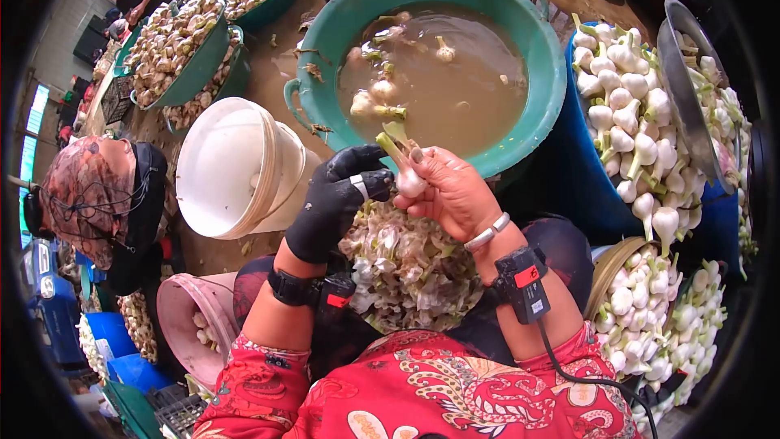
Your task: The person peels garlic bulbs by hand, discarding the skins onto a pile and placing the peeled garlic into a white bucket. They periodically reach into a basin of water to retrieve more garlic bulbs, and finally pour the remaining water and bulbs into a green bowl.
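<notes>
Our right grip (pixel 457 193) pinches a garlic bulb (pixel 411 184) over the peelings (pixel 410 272), near the tub (pixel 548 89); whether our gloved left grip (pixel 331 207) closes on it, we cannot tell. Should our pinch slacken, the bulb could drop.

Floor's (pixel 264 69) brown and kinda grubby from where I'm standing, with a few plant scraps (pixel 273 39) lying around. Past its far-left corner there's a pale grey wall (pixel 58 28) with a dark rectangular panel (pixel 88 38). Nearer along the left edge, a window (pixel 37 110) glows bluish-white. Pretty bright light on the floor's far end, too.
</notes>
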Demonstrator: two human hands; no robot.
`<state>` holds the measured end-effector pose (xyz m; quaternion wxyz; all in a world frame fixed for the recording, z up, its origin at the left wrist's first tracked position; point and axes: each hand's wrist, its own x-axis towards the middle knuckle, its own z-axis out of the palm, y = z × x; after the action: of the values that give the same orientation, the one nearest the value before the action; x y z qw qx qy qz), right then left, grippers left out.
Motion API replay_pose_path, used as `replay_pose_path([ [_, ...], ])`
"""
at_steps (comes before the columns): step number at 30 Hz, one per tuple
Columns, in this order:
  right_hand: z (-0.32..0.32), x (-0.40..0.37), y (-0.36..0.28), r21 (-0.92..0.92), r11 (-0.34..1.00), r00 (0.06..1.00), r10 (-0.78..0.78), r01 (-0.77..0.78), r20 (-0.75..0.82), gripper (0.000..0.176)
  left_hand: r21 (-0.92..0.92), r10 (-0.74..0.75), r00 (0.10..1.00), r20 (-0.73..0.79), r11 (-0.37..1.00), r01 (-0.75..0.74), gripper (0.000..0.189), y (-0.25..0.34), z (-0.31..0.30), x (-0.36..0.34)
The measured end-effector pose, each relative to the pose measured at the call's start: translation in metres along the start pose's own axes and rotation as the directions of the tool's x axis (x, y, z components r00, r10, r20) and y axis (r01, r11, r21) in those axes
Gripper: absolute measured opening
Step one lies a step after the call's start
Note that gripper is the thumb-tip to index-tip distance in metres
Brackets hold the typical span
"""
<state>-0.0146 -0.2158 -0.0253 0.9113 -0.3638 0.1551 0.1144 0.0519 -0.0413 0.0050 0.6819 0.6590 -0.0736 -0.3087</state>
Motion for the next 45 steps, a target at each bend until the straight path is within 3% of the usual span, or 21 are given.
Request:
replay_pose_path([
  [2, 0.009, 0.002, 0.004, -0.004, 1.0, 0.999, 0.012, -0.012, -0.036, 0.023, -0.09, 0.145, 0.988, 0.046, 0.986, -0.141, 0.032, -0.003, 0.01, 0.002],
  [5, 0.011, 0.008, 0.017, -0.174, 0.87, 0.874, -0.48, 0.462, -0.079, 0.012, -0.04, 0.216, 0.976, 0.038, 0.976, -0.215, 0.024, -0.021, -0.011, 0.018],
  [8, 0.024, -0.001, 0.022, -0.473, 0.766, 0.826, -0.549, 0.436, -0.127, 0.012, -0.113, 0.299, 0.954, 0.004, 0.948, -0.296, 0.026, -0.018, -0.007, 0.02],
  [9, 0.04, 0.0, 0.027, -0.255, 0.905, 0.877, -0.403, 0.34, -0.263, 0.009, 0.375, 0.587, 0.805, 0.087, 0.729, -0.573, 0.029, -0.022, 0.005, 0.027],
  [10, 0.045, 0.026, 0.051, 0.01, 0.856, 0.816, -0.489, 0.517, -0.309, 0.006, 0.716, 0.722, 0.615, 0.316, 0.243, -0.654, 0.031, -0.03, 0.016, 0.033],
  [11, 0.039, 0.025, 0.049, -0.038, 0.891, 0.832, -0.437, 0.452, -0.342, 0.004, 0.684, 0.778, 0.586, 0.227, 0.301, -0.664, 0.036, -0.042, 0.029, 0.041],
  [12, 0.024, 0.024, 0.036, -0.102, 0.916, 0.836, -0.395, 0.387, -0.381, 0.005, 0.702, 0.695, 0.679, 0.236, 0.361, -0.613, 0.034, -0.051, 0.025, 0.046],
  [14, 0.018, 0.009, -0.004, -0.102, 0.942, 0.899, -0.334, 0.318, -0.283, 0.011, 0.661, 0.693, 0.66, 0.289, 0.354, -0.661, 0.028, -0.036, 0.019, 0.046],
  [15, 0.015, 0.002, -0.021, -0.217, 0.928, 0.897, -0.355, 0.304, -0.263, 0.015, 0.286, 0.429, 0.9, 0.072, 0.856, -0.431, 0.026, -0.023, 0.02, 0.037],
  [16, 0.01, -0.002, -0.03, -0.324, 0.901, 0.897, -0.373, 0.289, -0.237, 0.019, -0.221, 0.028, 0.999, 0.041, 0.975, -0.019, 0.024, -0.014, 0.019, 0.028],
  [18, 0.0, 0.001, -0.024, -0.44, 0.859, 0.854, -0.419, 0.262, -0.309, 0.018, 0.04, 0.107, 0.994, 0.028, 0.993, -0.108, 0.021, -0.02, 0.004, 0.02],
  [20, -0.011, 0.0, -0.012, -0.875, 0.378, 0.943, -0.252, 0.301, 0.216, 0.022, 0.2, -0.022, 0.998, -0.067, 0.979, 0.035, 0.02, -0.026, -0.021, 0.02],
  [21, -0.01, -0.007, -0.009, -0.916, 0.352, 0.978, -0.147, 0.194, 0.151, 0.032, 0.466, -0.016, 0.997, -0.074, 0.883, 0.049, 0.022, -0.031, -0.025, 0.018],
  [24, -0.005, -0.011, -0.01, -0.978, 0.002, 0.949, -0.242, 0.209, 0.202, 0.019, 0.698, -0.246, 0.969, 0.003, 0.695, 0.175, 0.024, -0.092, -0.051, 0.026],
  [26, -0.001, -0.01, -0.01, -0.977, 0.038, 0.94, -0.283, 0.21, 0.191, 0.013, 0.898, -0.244, 0.964, 0.108, 0.441, 0.011, 0.028, -0.134, -0.048, 0.028],
  [30, -0.002, -0.01, -0.006, -0.953, 0.096, 0.81, -0.556, 0.288, 0.189, 0.012, 0.909, -0.184, 0.961, 0.205, 0.4, -0.117, 0.039, -0.263, -0.066, 0.046],
  [34, -0.004, -0.008, -0.012, -0.954, 0.152, 0.791, -0.6, 0.259, 0.119, 0.014, 0.964, -0.341, 0.936, -0.085, 0.209, 0.163, 0.041, -0.25, -0.027, 0.035],
  [38, -0.003, -0.005, -0.015, -0.932, 0.222, 0.791, -0.604, 0.286, 0.099, 0.015, 0.96, -0.24, 0.955, 0.174, 0.257, -0.11, 0.03, -0.249, -0.056, 0.04],
  [40, -0.003, -0.006, -0.015, -0.953, 0.127, 0.808, -0.567, 0.275, 0.158, 0.015, 0.939, -0.156, 0.977, 0.146, 0.333, -0.087, 0.026, -0.196, -0.054, 0.029],
  [41, -0.003, -0.006, -0.013, -0.954, 0.133, 0.821, -0.549, 0.27, 0.156, 0.017, 0.875, -0.261, 0.965, 0.006, 0.469, 0.121, 0.028, -0.156, -0.045, 0.022],
  [45, 0.0, -0.008, 0.0, -0.942, 0.235, 0.949, -0.26, 0.24, 0.177, 0.03, 0.54, -0.123, 0.992, 0.037, 0.837, 0.084, 0.028, -0.066, -0.034, -0.024],
])
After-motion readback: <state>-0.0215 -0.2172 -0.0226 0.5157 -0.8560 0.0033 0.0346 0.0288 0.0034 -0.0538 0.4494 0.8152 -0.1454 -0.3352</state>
